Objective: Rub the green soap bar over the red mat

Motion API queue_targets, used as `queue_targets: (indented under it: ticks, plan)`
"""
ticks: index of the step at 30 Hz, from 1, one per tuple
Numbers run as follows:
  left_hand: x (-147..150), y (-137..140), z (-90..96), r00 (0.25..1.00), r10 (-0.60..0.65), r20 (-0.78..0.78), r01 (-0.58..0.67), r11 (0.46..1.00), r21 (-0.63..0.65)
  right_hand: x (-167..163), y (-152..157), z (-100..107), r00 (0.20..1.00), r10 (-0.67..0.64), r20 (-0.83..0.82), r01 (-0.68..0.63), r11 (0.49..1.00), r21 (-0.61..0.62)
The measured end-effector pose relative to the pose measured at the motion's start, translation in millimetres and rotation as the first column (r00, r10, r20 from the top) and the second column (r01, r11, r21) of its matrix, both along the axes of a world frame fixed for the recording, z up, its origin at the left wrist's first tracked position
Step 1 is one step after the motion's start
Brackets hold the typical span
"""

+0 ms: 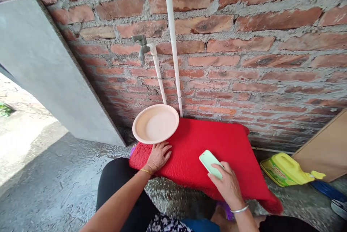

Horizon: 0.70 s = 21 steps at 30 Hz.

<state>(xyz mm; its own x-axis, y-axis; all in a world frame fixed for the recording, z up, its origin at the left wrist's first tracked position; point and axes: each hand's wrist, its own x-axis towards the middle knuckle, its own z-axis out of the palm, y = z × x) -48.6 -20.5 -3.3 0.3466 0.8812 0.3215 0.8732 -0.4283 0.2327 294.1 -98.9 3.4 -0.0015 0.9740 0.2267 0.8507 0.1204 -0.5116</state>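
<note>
A red, fuzzy-edged cloth lies spread over a low surface, its edges hanging down. My left hand rests on the cloth's left part with its fingers stretched out, fingertips close below the rim of a pale pink basin. Whether they touch the rim I cannot tell. My right hand grips a pale green scrub brush on the cloth, right of the middle. The brush's flat, rounded back faces up with a small dark hole near its far end; its underside is hidden.
A tap on a white pipe stands behind the basin. At left leans a grey slab. A yellow jug lies on the right floor beside a tan board. The brick wall closes the back; the floor looks wet.
</note>
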Motion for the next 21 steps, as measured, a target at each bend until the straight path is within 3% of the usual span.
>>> queue_targets:
  ticks: [2, 5, 7, 8, 10, 13, 16, 17, 19, 21]
  plan:
    - [0.1, 0.0, 0.1, 1.0, 0.0, 0.0, 0.0, 1.0, -0.001, 30.5, 0.8, 0.9, 0.986, -0.167, 0.017, 0.167, 0.986, 0.015]
    - [0.1, -0.1, 0.3, 1.0, 0.002, 0.005, -0.001, 1.0, -0.004, 80.3, 0.5, 5.5, 0.876, -0.481, 0.047, 0.479, 0.877, 0.04]
    - [-0.1, -0.1, 0.5, 1.0, 0.0, 0.006, 0.0, 1.0, -0.011, 94.3, -0.2, 8.9, 0.819, -0.574, 0.012, 0.574, 0.819, 0.012]
    - [-0.2, -0.1, 0.6, 1.0, -0.002, 0.007, 0.002, 1.0, -0.013, 92.5, -0.5, 10.0, 0.822, -0.568, -0.033, 0.568, 0.823, -0.012]
    - [-0.5, -0.2, 0.8, 1.0, -0.004, 0.009, 0.004, 1.0, -0.012, 73.6, -0.7, 10.9, 0.872, -0.466, -0.149, 0.465, 0.884, -0.049]
    - [-0.9, -0.3, 1.0, 1.0, 0.004, 0.005, -0.004, 1.0, -0.007, 30.3, 0.1, 9.8, 0.954, -0.181, -0.239, 0.175, 0.983, -0.05]
    - [-1.2, -0.4, 0.8, 1.0, 0.008, -0.005, -0.008, 1.0, -0.014, 13.7, 1.6, 7.6, 0.981, -0.024, -0.195, 0.014, 0.999, -0.051]
    - [-1.3, -0.3, 0.5, 1.0, 0.006, -0.008, -0.006, 1.0, -0.016, 19.2, 2.0, 6.6, 0.984, -0.044, -0.172, 0.036, 0.998, -0.054]
    - [-1.6, 0.0, -0.3, 1.0, 0.001, -0.011, -0.001, 1.0, -0.016, 43.8, 2.0, 4.9, 0.972, -0.2, -0.12, 0.196, 0.98, -0.043]
    - [-1.9, 0.4, -1.4, 1.0, 0.001, -0.01, -0.001, 1.0, -0.012, 75.5, 1.1, 4.1, 0.902, -0.429, -0.056, 0.43, 0.903, -0.003]
